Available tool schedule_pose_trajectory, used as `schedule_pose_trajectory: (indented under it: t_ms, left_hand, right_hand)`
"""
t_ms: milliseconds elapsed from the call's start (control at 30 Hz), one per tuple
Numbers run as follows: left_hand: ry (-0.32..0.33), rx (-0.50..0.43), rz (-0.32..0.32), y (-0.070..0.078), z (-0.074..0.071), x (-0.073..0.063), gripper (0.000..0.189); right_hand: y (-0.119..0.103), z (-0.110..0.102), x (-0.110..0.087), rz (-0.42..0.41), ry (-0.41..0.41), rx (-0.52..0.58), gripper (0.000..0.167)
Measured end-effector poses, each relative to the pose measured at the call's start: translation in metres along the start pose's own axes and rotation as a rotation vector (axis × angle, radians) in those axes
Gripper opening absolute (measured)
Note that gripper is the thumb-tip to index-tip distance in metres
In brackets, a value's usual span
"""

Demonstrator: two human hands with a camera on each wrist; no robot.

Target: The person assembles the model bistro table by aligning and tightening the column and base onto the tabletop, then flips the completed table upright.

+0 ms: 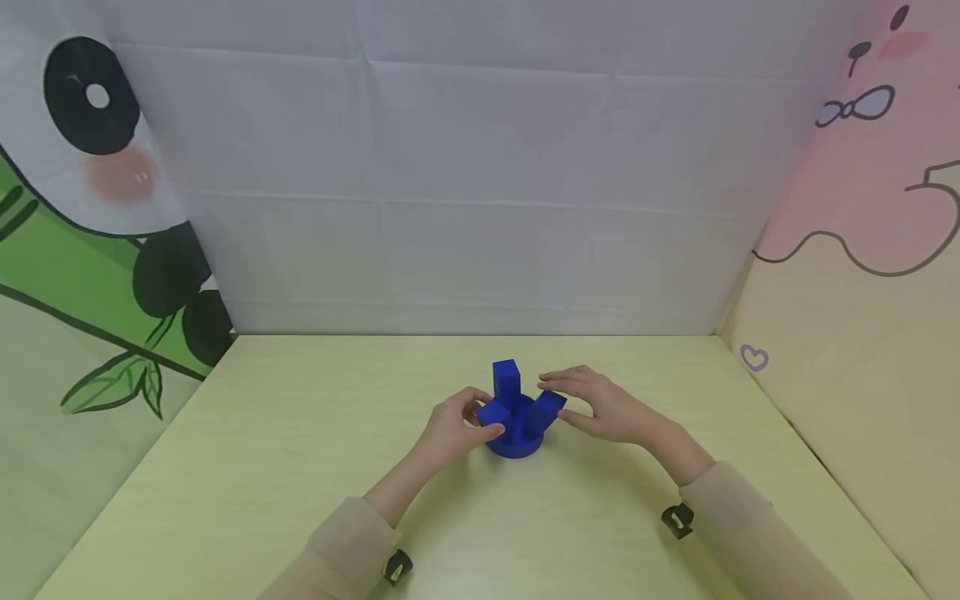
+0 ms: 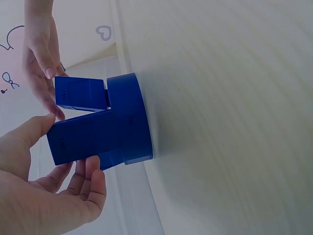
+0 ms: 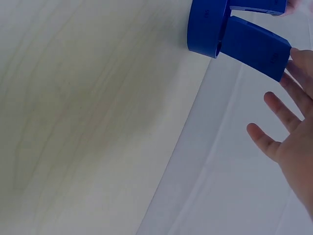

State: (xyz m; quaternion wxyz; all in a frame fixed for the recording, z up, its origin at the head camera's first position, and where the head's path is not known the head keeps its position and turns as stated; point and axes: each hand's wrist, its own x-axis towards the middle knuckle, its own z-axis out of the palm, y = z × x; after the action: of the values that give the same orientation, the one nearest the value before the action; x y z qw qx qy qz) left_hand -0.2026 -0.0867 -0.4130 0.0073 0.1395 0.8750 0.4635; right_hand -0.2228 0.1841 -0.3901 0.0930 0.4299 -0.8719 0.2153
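A round blue holder (image 1: 514,448) with a low rim stands on the table. Three blue rectangular blocks rise out of it. My left hand (image 1: 452,429) pinches the outer end of the left block (image 2: 83,137), thumb on one side and fingertips on the other. The back block (image 1: 506,379) stands nearly upright with no hand on it. Leaning outward to the right is the third block (image 3: 257,46); my right hand (image 1: 600,406) is beside its upper end, fingers fairly straight and spread, with fingertips right at its edge in the right wrist view. Small dark markings show on the blocks.
The pale wood-look table (image 1: 315,467) extends around the holder. A white cloth backdrop (image 1: 480,183) rises behind it, with cartoon-printed panels (image 1: 855,333) on both sides. Dark clips (image 1: 678,521) hang by both sleeves.
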Motion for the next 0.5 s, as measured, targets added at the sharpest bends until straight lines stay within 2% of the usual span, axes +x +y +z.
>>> schedule_pose_trajectory:
  t_ms: [133,300,500]
  left_hand:
    - [-0.003,-0.005,-0.003,0.0,0.0,0.0,0.04]
    - [-0.007,-0.007,-0.006,-0.001,0.0,0.0,0.041]
    - [-0.009,-0.011,-0.011,-0.001,0.0,0.001,0.041]
  right_hand:
    - [0.0,-0.001,0.0,-0.001,-0.015,-0.001,0.036]
    - [-0.001,0.0,-0.001,0.056,-0.013,-0.014,0.033]
    - [-0.006,0.011,0.0,0.156,0.07,-0.078,0.033]
